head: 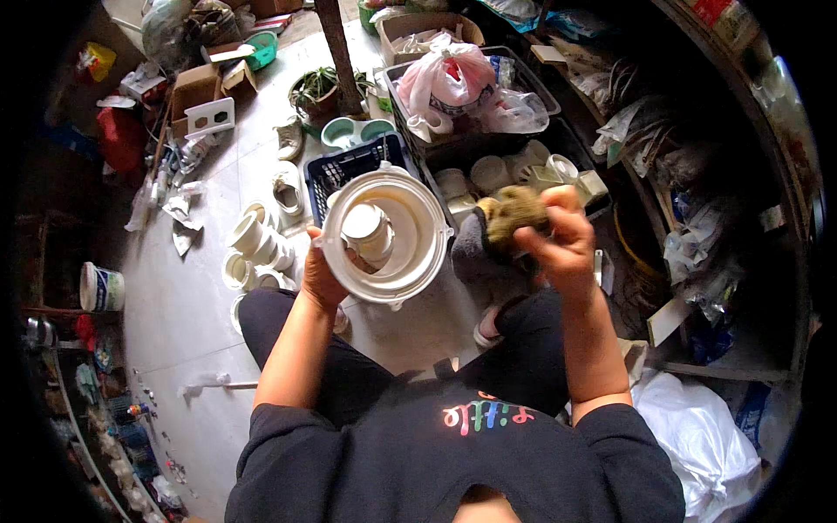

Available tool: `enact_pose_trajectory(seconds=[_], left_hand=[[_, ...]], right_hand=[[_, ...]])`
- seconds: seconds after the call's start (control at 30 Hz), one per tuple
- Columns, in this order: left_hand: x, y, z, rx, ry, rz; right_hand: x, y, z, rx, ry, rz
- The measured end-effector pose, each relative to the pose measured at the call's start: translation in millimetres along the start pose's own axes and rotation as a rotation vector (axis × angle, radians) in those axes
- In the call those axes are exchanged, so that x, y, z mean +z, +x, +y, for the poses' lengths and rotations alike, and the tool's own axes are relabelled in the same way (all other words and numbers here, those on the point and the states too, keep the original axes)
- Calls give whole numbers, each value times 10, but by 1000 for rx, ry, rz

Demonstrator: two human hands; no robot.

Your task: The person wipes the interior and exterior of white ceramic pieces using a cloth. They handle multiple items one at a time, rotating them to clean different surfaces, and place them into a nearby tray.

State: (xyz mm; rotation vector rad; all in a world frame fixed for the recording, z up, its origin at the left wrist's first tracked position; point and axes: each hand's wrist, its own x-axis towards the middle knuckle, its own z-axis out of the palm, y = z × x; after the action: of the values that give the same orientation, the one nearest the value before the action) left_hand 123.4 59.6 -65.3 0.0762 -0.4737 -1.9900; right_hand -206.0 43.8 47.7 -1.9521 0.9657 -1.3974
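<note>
My left hand [324, 274] grips the rim of a round white plastic tub or wide pipe fitting [412, 281]. Within its opening a smaller white cylindrical fitting [366, 225] is visible, with fingers of that hand beside it. To the right of the tub, my right hand [561, 245] has its fingertips on a worn brownish cloth or glove [516, 216], slightly blurred. A grey cloth [472, 248] hangs just under it; whether the two are one piece I cannot tell.
White pipe fittings [252, 238] lie on the floor at left, near white shoes [286, 188]. A dark blue basket [318, 186] stands behind the tub. Black crates [418, 157] at right hold more fittings and plastic bags [451, 72]. A white sack [696, 438] lies at lower right.
</note>
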Motion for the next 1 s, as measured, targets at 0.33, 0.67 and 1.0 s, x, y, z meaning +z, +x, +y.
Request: enact_pose_trajectory(seconds=[0.33,0.67,1.0], left_hand=[[-455,-55,-87,76,-373,-113],[-703,-56,28,127,-374,-230],[-160,-88,75,68,90,303]], right_hand=[[299,48,-260,342,1460,64],[971,279,-910,353,1086,-317],[1775,120,-625,786,617,-436]])
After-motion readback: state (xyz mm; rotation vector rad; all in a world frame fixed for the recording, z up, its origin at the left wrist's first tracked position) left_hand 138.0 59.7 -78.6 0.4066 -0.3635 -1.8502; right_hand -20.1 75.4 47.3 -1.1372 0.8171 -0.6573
